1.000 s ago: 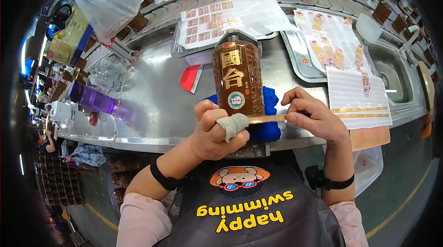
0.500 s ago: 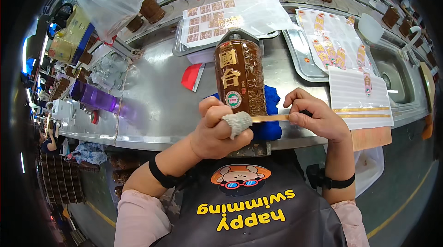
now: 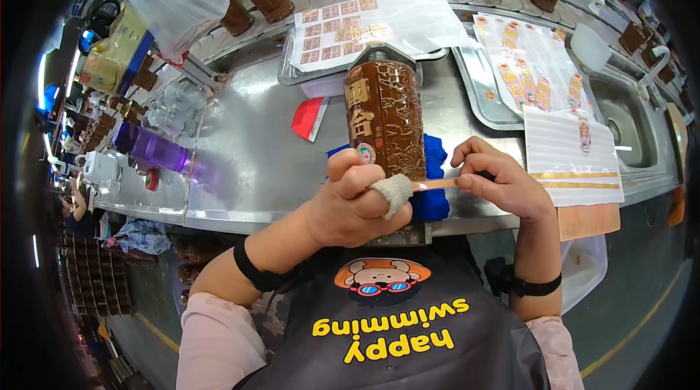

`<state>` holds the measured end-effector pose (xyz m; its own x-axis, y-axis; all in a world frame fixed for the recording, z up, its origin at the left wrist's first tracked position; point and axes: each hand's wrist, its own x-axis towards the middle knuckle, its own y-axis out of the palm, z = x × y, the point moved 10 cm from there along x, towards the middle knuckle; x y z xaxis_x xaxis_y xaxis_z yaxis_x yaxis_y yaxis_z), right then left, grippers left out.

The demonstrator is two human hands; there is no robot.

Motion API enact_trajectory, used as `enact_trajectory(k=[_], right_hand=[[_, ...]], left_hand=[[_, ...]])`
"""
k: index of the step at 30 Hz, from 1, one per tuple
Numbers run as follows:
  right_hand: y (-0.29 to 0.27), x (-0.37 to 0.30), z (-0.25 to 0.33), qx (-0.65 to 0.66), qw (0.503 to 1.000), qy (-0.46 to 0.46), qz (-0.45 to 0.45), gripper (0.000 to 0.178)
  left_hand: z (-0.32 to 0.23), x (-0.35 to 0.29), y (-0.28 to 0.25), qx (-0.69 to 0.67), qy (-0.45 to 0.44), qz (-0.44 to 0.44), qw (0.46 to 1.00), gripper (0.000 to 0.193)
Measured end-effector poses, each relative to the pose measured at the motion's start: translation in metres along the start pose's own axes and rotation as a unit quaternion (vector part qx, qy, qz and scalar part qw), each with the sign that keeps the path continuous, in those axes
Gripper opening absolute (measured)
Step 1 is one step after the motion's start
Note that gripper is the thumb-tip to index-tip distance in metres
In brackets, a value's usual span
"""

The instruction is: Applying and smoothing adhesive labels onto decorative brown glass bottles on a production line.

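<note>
The left hand [image 3: 354, 204] gripped the lower part of an upright brown bottle [image 3: 384, 124]. The right hand [image 3: 503, 186] pinched a thin gold strip [image 3: 435, 184] against the bottle's base, above a blue cloth [image 3: 435, 204].

A tall brown bottle [image 3: 385, 119] stands on a blue cloth [image 3: 432, 184] on the shiny metal worktop [image 3: 248, 164]. The left hand [image 3: 350, 204] holds the bottle low down, and one of its fingers [image 3: 390, 192] has a white wrap on it. The right hand [image 3: 503, 184] pinches a thin gold strip [image 3: 436, 184] that touches the bottle's bottom part.
</note>
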<state>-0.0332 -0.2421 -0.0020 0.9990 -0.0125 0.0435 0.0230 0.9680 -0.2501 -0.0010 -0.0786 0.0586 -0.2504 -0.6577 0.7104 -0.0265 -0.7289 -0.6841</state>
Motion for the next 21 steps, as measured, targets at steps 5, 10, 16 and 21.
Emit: enact_trajectory(k=[5, 10, 16, 21], right_hand=[[-0.001, 0.001, 0.000, 0.002, 1.000, -0.011, -0.009, 0.021], [0.001, 0.002, -0.006, 0.015, 1.000, 0.017, -0.001, 0.022], [0.000, 0.000, -0.007, 0.011, 1.000, 0.007, -0.006, 0.023], [0.000, 0.002, -0.006, 0.017, 1.000, 0.012, -0.007, 0.024]], left_hand=[[-0.003, -0.001, 0.000, 0.000, 0.015, -0.026, 1.000, 0.024], [-0.003, -0.003, -0.008, 0.014, 0.009, -0.047, 0.999, 0.024], [0.005, 0.003, 0.009, -0.081, -0.025, 0.004, 0.996, 0.029], [-0.005, 0.002, 0.000, -0.028, 0.042, -0.016, 0.999, 0.027]])
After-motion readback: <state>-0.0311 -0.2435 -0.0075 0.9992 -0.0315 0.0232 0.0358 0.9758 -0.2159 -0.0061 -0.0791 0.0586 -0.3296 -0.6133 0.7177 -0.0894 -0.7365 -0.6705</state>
